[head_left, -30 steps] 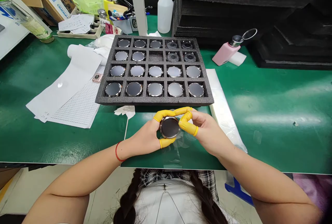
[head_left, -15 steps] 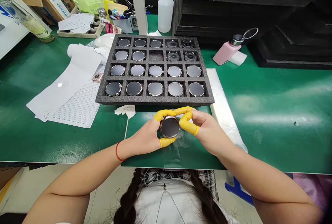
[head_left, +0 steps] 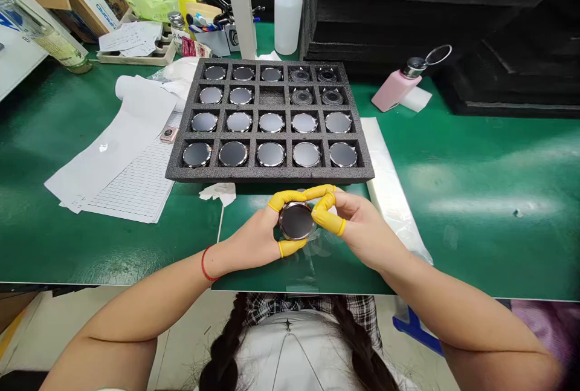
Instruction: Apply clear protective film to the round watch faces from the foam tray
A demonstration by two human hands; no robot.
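A round smartwatch body (head_left: 296, 222) without a strap, dark-faced with a metal rim, is held just above the near edge of the table. My left hand (head_left: 256, 237) grips it from the left, with yellow-cotted fingers over its top rim and the thumb under its lower rim. Yellow finger cots also cover the closed fingertips of my right hand (head_left: 351, 222), which press on the watch's right edge. Whether a film is pinched there is hard to make out. Beyond both hands lies a black foam tray (head_left: 269, 176), with similar watches in most pockets and one bare pocket in its second row.
Lined paper sheets (head_left: 131, 179) lie left of the tray, beside a small pink square device (head_left: 169, 134). A plastic-wrapped white strip (head_left: 389, 191) runs along the right. Behind stand a white bottle (head_left: 288, 16), a pink bottle (head_left: 396, 89) and stacked black foam trays (head_left: 385, 28).
The view has shifted very slightly. Both hands keep their grip on the watch in nearly the same place.
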